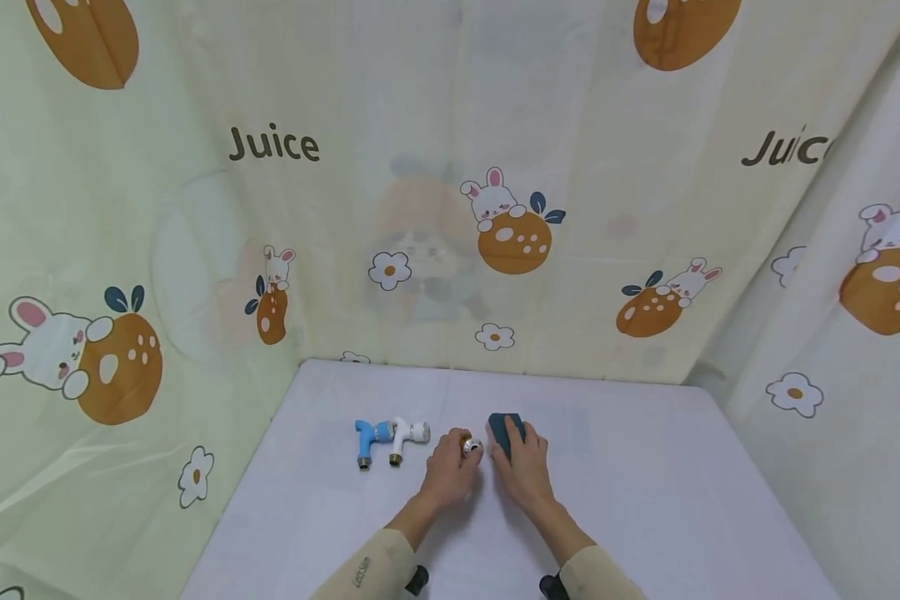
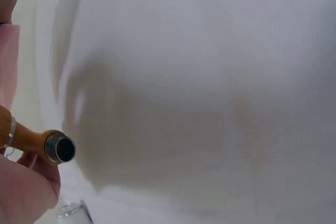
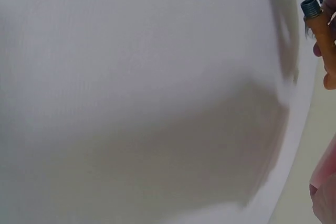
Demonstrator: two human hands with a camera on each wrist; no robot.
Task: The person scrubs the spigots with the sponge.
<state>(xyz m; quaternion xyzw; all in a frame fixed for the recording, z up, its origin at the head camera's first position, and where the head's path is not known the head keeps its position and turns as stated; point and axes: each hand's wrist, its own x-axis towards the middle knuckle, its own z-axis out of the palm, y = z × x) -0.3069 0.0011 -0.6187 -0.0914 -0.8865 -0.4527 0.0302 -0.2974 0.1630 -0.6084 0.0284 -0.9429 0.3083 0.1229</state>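
Both forearms extend across the counter toward its back edge, with sleeves covering them to just short of the wrists. The left hand is clamped on an orange faucet, its fingers curled round the body. The right hand is clamped on a dark teal block, thumb along the block's left side and fingers over its top and right. The two hands are apart, near each other.

The orange faucet is located within the left hand, to the left of the block. A blue faucet and a white faucet lie side by side between the left hand and the counter's left edge, the white unit nearer the hand. The threaded ends of both point toward the near side of the counter.

The head view shows the silver knob of the held faucet, while its body is mostly covered by the fingers. Both wrist views expose the orange body and its dark threaded outlet. They also show a pink surface at the picture edge; whether it belongs to the block cannot be determined. Contact between the held faucet and the counter cannot be confirmed.
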